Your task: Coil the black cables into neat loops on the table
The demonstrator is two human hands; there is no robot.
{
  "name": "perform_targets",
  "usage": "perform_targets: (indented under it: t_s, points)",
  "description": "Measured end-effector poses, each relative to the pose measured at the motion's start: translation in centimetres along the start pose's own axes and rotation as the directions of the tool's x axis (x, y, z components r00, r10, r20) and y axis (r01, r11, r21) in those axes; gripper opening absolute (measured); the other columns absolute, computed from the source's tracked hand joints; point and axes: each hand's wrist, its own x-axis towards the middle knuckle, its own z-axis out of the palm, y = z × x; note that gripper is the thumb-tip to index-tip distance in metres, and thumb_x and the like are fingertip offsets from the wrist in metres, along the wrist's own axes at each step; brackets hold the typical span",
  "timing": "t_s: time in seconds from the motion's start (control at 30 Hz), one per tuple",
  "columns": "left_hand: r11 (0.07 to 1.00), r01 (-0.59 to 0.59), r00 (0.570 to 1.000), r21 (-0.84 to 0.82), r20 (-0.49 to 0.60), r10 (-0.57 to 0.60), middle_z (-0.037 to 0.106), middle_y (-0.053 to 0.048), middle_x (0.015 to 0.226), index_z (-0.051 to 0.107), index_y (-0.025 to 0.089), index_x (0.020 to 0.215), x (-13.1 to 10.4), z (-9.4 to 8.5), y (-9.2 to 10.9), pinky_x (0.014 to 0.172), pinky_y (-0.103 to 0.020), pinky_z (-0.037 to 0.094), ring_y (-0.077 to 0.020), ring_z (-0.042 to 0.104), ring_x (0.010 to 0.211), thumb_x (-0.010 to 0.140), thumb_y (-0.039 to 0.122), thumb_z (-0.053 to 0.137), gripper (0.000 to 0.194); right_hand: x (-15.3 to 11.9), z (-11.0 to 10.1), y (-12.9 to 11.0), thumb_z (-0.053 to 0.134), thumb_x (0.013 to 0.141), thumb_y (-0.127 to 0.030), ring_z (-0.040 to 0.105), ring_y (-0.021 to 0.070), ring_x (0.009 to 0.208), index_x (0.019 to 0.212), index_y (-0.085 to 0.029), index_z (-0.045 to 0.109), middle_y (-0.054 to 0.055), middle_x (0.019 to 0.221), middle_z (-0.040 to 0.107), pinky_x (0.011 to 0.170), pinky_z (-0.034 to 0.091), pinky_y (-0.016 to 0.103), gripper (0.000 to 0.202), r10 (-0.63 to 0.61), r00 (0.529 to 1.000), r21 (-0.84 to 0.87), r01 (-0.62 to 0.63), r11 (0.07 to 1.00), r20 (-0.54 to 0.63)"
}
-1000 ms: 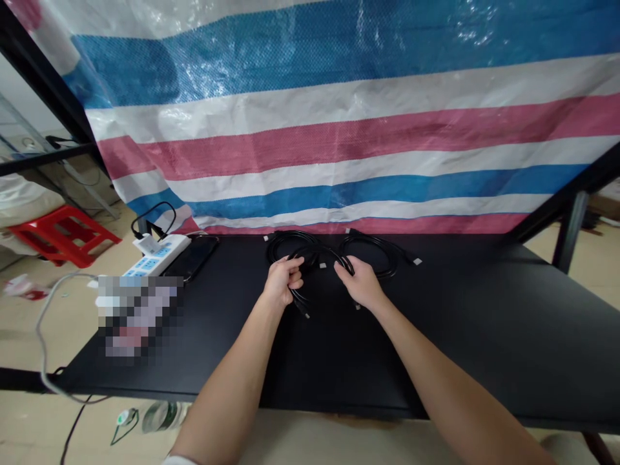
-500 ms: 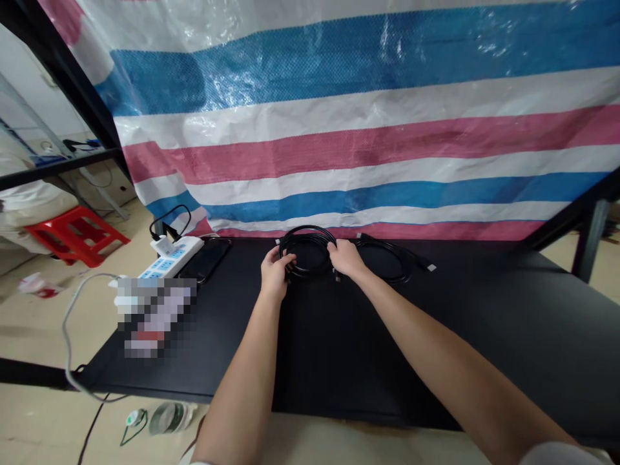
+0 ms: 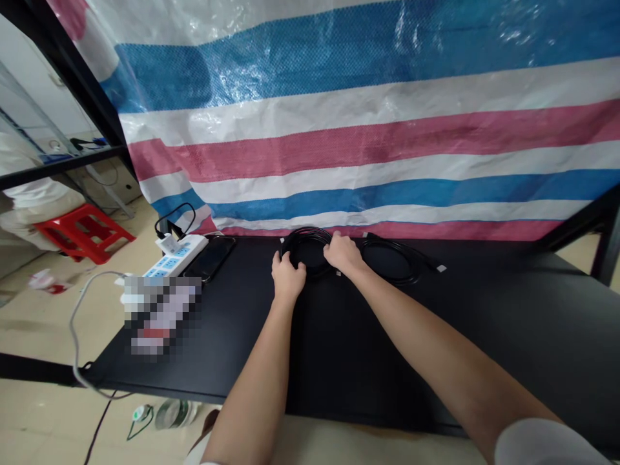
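Observation:
A coiled black cable (image 3: 309,230) lies at the back of the black table, between my two hands. My left hand (image 3: 288,278) rests at the near left side of the coil, fingers spread and touching it. On the coil's right side, my right hand (image 3: 345,253) has its fingers closed around the cable; the fingertips are partly hidden. A pale connector end shows at the coil's upper left and another just below my right hand. Just right of my right hand lies a second black cable coil (image 3: 411,276), with a whitish tip pointing right.
On the left stand a white power strip (image 3: 186,250) with plugs and a dark phone (image 3: 212,258). A pixelated patch covers something near them. Striped sheeting (image 3: 368,152) hangs behind the table (image 3: 508,323). A person sits on a red stool (image 3: 87,232) at far left.
The coil has come down flatter onto the table. My left hand has loosened from its pinch and spread its fingers; my right hand stays on the coil. The view has shifted slightly.

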Motion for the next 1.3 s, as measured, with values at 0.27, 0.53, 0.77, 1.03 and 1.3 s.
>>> perform_targets:
  t_s: [0.27,0.53,0.77,1.03,1.3]
  points:
    - [0.953,-0.172,0.985,0.251,0.067,0.16,0.042,-0.02,0.141,0.066,0.018,0.1,-1.0,-0.2,0.6,0.11,-0.054,0.022,-0.0381,0.029,0.137,0.066,0.017,0.068,0.033,-1.0,-0.3,0.2,0.036,0.093,-0.033,0.058,0.0328,0.108,0.124,-0.012,0.055,0.024,0.123,0.055,0.082,0.047,0.041,0.042,-0.164,0.986,-0.226,0.151,0.963,-0.041]
    - [0.858,-0.448,0.846,0.251,0.431,0.316,0.066,-0.008,0.113,0.074,0.026,0.081,-1.2,-0.5,0.7,0.105,-0.053,0.027,-0.0293,0.053,0.118,0.072,0.012,0.062,0.021,0.7,1.0,2.6,0.043,0.086,-0.018,0.053,0.0271,0.109,0.112,-0.018,0.067,0.014,0.111,0.062,0.093,0.043,0.036,0.035,-0.252,0.961,-0.076,0.244,0.967,-0.118]
    - [0.77,-0.535,0.782,0.348,0.548,0.296,0.068,-0.005,0.112,0.073,0.024,0.08,-1.3,-0.6,0.8,0.103,-0.05,0.031,-0.026,0.057,0.112,0.07,0.017,0.063,0.015,1.8,2.6,4.6,0.046,0.086,-0.025,0.053,0.0278,0.106,0.102,-0.02,0.07,0.012,0.11,0.065,0.091,0.043,0.043,0.03,-0.33,0.924,0.032,0.343,0.939,-0.194]
    - [0.715,-0.644,0.71,0.274,0.562,0.424,0.07,-0.007,0.109,0.068,0.022,0.099,-1.1,-0.2,0.4,0.095,-0.043,0.04,-0.023,0.061,0.106,0.071,0.007,0.057,0.034,0.7,2.1,7.5,0.048,0.083,-0.027,0.054,0.0279,0.109,0.096,-0.022,0.069,0.01,0.113,0.067,0.095,0.04,0.048,0.026,-0.347,0.851,0.142,0.43,0.892,-0.394]
    - [0.678,-0.679,0.709,0.283,0.495,0.503,0.068,-0.007,0.114,0.069,0.023,0.095,-1.3,0.0,0.0,0.097,-0.045,0.04,-0.025,0.06,0.109,0.071,0.02,0.064,0.025,-1.6,-0.9,12.7,0.053,0.076,-0.028,0.058,0.0265,0.089,0.079,-0.022,0.066,0.009,0.088,0.068,0.086,0.043,0.046,0.015,-0.173,0.778,0.218,0.369,0.903,-0.604]
